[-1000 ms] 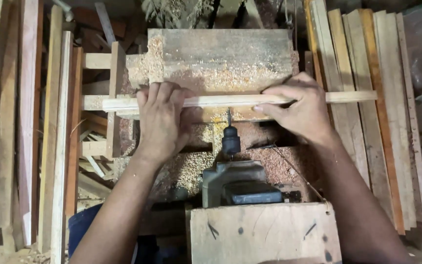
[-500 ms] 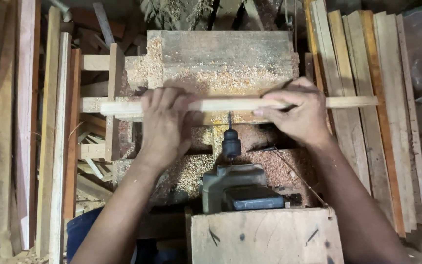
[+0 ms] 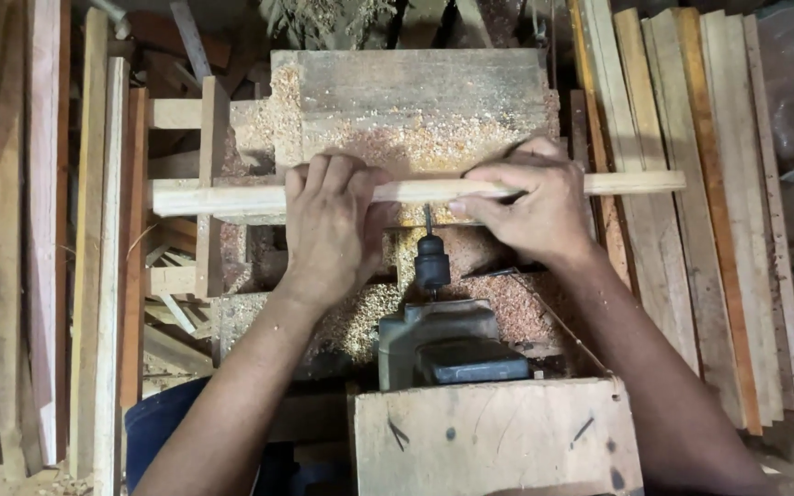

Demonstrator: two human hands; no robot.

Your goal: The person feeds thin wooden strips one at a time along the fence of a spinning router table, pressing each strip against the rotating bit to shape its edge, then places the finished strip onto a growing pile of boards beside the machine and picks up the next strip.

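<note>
Overhead, we look down on a long pale wooden slat (image 3: 415,191) held level across a sawdust-covered wooden block (image 3: 411,96). Our left hand (image 3: 331,225) wraps over the slat left of centre, fingers curled down across its far edge, clenched on the wood. Our right hand (image 3: 530,207) grasps the same slat right of centre, fingers laid along its top, thumb tucked at the near edge. Slat ends stick out past both hands; the left end reaches over a small frame of wooden strips (image 3: 199,184), the right end lies across stacked boards.

Between the hands, just below the slat, sits a horizontal drill: black chuck (image 3: 432,262) with its bit (image 3: 427,219) pointing up at the near edge of the slat. We cannot tell whether the bit tip touches the wood. Behind the chuck, nearer us, a grey motor housing (image 3: 434,335) and a dark block (image 3: 472,360), then a plain wooden box (image 3: 493,439) at the bottom.

Sawdust (image 3: 507,303) heaped about the drill and on the block. Long planks (image 3: 691,211) lean at the right; more planks stand on the left (image 3: 48,230).
</note>
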